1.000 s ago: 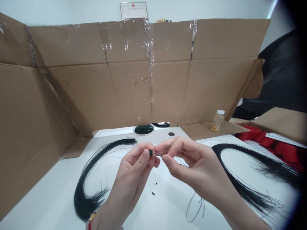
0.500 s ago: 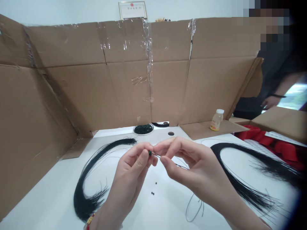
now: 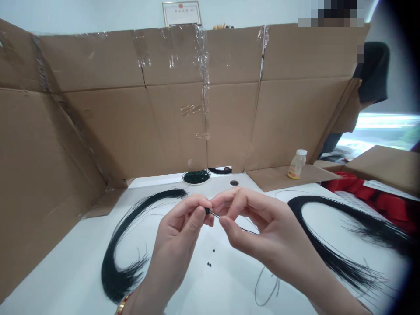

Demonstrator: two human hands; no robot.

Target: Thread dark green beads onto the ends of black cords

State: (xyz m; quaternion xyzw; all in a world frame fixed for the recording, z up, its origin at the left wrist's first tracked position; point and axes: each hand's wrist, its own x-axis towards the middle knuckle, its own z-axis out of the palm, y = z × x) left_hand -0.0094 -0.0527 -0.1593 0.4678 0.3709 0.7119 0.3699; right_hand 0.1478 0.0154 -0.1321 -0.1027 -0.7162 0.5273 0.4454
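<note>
My left hand [image 3: 180,232] is closed, thumb and forefinger pinching a small dark knot [image 3: 207,211] in front of me. From the knot a thin black cord [image 3: 215,214] runs to my right hand [image 3: 262,227], whose thumb and fingers are closed around it. The cord shows again below the right fingers, and a thin loop of cord [image 3: 266,286] lies on the table near the right wrist. Both hands are nearly touching above the white table. Below them lie a few tiny black pieces [image 3: 209,264], too small to make out clearly.
Bundles of black cord curve at left [image 3: 110,262] and right [image 3: 305,218]. A plate of dark green bits [image 3: 196,176] stands at the back. Cardboard panels [image 3: 164,118] wall the table; a bottle [image 3: 297,164] and a box with red cloth [image 3: 357,183] are at right. A person stands beyond.
The dark knot has turned slightly and moved a little right between my left fingertips. My right hand stays almost in place. The person at the right has shifted left behind the cardboard.
</note>
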